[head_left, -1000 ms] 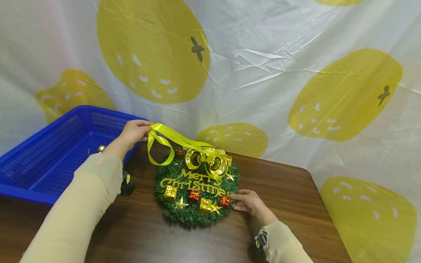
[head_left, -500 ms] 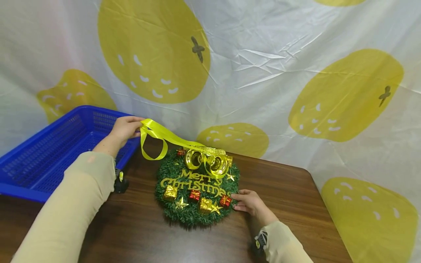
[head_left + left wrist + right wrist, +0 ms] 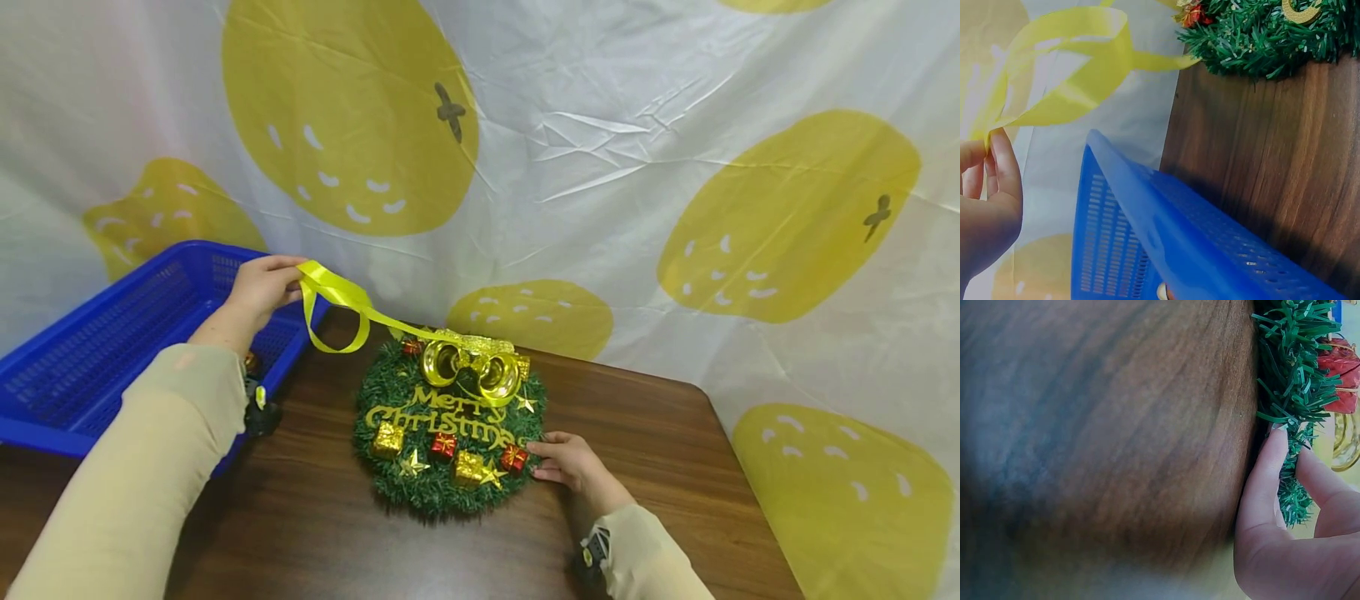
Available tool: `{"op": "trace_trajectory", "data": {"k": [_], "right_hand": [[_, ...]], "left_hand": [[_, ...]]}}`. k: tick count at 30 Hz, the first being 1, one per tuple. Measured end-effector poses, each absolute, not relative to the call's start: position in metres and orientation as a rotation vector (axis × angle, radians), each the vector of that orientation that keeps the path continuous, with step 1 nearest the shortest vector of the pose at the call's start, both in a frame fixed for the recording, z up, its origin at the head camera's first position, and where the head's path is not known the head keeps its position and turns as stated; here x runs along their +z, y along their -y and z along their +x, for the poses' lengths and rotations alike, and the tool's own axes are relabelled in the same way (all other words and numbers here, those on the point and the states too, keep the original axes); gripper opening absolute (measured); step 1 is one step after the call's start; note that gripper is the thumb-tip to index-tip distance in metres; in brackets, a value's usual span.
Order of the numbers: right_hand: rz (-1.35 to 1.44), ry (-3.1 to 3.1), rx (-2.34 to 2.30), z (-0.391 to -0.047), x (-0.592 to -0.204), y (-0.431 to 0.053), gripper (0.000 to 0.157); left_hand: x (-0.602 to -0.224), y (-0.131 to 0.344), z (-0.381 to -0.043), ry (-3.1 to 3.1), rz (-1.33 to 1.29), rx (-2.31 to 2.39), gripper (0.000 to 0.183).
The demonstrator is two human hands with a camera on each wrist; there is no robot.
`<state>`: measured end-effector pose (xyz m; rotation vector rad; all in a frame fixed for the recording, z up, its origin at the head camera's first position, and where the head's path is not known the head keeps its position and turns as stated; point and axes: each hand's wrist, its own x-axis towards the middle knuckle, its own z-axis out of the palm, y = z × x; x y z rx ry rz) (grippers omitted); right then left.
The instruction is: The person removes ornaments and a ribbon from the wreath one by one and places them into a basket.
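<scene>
My left hand (image 3: pixel 262 290) pinches a yellow ribbon (image 3: pixel 333 288) above the right rim of the blue basket. From those fingertips the ribbon hangs in a loop and stretches right to the golden bells (image 3: pixel 498 379). The bells lie on top of a green Christmas wreath (image 3: pixel 427 496) with "Merry Christmas" lettering, gold stars and small red and gold gift boxes. In the left wrist view the ribbon (image 3: pixel 1079 94) is held between thumb and fingers. At the wreath's lower right edge, my right hand (image 3: pixel 573 462) pinches the green tinsel (image 3: pixel 1294 375) between thumb and fingers.
The blue plastic basket (image 3: pixel 150 275) stands at the left, and a small round ornament (image 3: pixel 251 362) shows inside it behind the left forearm. Under everything is a brown wooden table (image 3: pixel 637 433). A white curtain (image 3: pixel 570 167) with yellow prints hangs behind.
My left hand has moved left and slightly up, over the basket's rim, drawing the ribbon along. More of the ribbon is now pulled away from the bells. Right hand and wreath stay in place.
</scene>
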<state>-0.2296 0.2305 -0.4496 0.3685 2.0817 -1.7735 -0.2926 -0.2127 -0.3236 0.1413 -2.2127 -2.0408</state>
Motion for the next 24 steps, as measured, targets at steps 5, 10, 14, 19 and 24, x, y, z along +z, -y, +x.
{"op": "trace_trajectory", "data": {"k": [5, 10, 14, 19, 24], "right_hand": [[0.366, -2.087, -1.767, -0.229, -0.448, -0.231, 0.07], [0.364, -2.078, -1.776, -0.229, -0.447, -0.23, 0.069], [0.352, -2.071, -1.781, -0.229, -0.447, -0.229, 0.068], [0.356, -2.076, -1.784, -0.228, -0.447, -0.23, 0.068], [0.354, -2.078, -1.785, -0.228, -0.447, -0.231, 0.07]], "left_hand": [[-0.323, 0.22, -0.292, 2.142, 0.178, -2.111, 0.034], [-0.321, 0.229, -0.29, 1.974, 0.186, -2.266, 0.016], [-0.32, 0.237, -0.287, 1.841, 0.167, -2.37, 0.036], [-0.317, 0.246, -0.283, 1.746, 0.171, -2.422, 0.041], [-0.313, 0.254, -0.28, 1.706, 0.213, -2.446, 0.042]]}}
